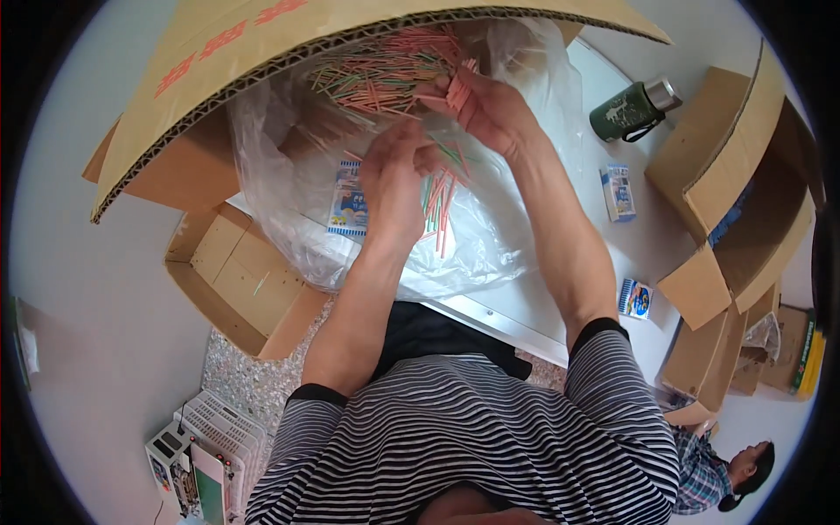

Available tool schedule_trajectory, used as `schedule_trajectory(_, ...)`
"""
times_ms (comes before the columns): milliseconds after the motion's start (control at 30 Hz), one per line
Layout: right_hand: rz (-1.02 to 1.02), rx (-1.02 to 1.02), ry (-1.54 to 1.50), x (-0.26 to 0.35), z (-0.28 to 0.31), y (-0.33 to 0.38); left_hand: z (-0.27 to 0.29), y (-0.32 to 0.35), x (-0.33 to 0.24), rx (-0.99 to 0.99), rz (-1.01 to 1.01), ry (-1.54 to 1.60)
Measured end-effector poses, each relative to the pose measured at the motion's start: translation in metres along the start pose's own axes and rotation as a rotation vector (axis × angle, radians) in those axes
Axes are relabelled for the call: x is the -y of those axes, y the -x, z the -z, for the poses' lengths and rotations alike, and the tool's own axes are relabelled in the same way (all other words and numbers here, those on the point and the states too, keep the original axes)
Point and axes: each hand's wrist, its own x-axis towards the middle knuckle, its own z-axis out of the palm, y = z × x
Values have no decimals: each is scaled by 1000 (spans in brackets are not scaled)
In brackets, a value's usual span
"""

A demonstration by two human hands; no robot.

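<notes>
A heap of thin pink, green and pale sticks [376,74] lies on clear plastic sheeting [472,254] inside a large cardboard box. My right hand [490,109] is closed around a small bundle of pink sticks [459,92] at the heap's right edge. Lower and to the left, my left hand [394,171] has its fingers curled in; what they hold, if anything, is hidden. Loose pink and green sticks [442,206] are scattered on the plastic beside it. A blue and white packet [348,201] lies partly behind that hand.
The box's big flap [262,66] arches over the far side. An open tray-like carton [241,271] is at left. On the right are a green bottle [630,109], small packets [619,192] and open cartons [709,140]. A person [709,472] is at lower right.
</notes>
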Motion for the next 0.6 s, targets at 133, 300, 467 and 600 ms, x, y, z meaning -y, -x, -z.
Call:
schedule_trajectory(133,-31,-127,-36,-9,-13,41,-6,4,11,38,26,-186)
schedule_trajectory(300,-32,-238,68,-17,4,67,-9,3,12,169,-60,-362)
schedule_trajectory(467,-180,-98,276,-14,13,89,-12,-10,3,316,123,-439)
schedule_trajectory(600,-195,-31,248,-16,13,99,-22,-18,-1,438,35,-724)
